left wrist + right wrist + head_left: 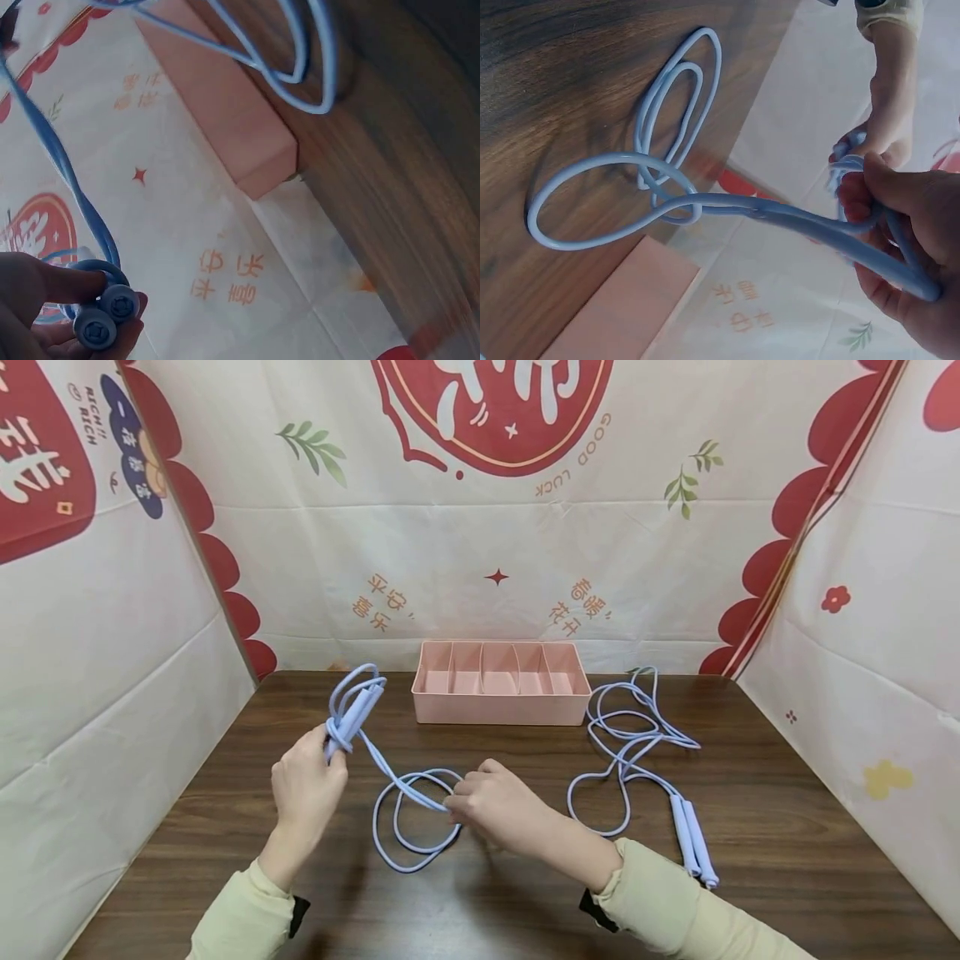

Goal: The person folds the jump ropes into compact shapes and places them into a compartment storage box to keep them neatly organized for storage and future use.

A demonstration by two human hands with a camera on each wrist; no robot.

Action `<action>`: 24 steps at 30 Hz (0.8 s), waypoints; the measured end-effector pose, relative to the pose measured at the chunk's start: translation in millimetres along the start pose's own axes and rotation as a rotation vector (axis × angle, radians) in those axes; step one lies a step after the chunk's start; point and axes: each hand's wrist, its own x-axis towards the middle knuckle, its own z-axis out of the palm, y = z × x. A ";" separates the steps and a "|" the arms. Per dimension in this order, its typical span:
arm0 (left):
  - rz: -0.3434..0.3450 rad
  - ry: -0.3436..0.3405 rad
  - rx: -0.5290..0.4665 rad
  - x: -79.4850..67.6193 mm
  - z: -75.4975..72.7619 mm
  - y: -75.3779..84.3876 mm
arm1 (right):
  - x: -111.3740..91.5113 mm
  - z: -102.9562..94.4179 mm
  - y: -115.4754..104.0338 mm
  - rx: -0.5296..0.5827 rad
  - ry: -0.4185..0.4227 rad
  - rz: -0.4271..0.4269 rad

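Note:
My left hand (306, 782) grips the two light-blue handles (360, 712) of a jump rope, held side by side above the left part of the table. Some cord is wound round these handles, and a few loops stand out past their far end. In the left wrist view the round handle ends (120, 302) show beside the thumb. The rest of the cord (802, 223) runs across to my right hand (501, 806), whose thumb and fingers hold a doubled stretch of it. Loose loops (380, 852) hang between the hands, near the tabletop.
A pink box (498, 710) with several compartments stands at the back of the dark wood table (247, 743). To the right lies a second light-blue jump rope (626, 752), its two handles (692, 839) together near the front. Printed white cloth (480, 535) encloses the back and sides.

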 end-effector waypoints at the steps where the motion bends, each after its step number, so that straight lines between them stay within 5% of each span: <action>1: 0.027 -0.006 0.010 -1.8 1.8 0.4 | 1.4 -1.0 -1.3 -0.024 -0.003 -0.015; 11: 0.314 -0.172 0.080 -30.3 19.0 6.3 | 9.1 -2.4 3.6 -0.055 0.061 -0.118; 24: 0.564 -0.409 0.213 -50.2 11.9 35.5 | 16.3 -8.6 29.8 -0.031 0.081 -0.104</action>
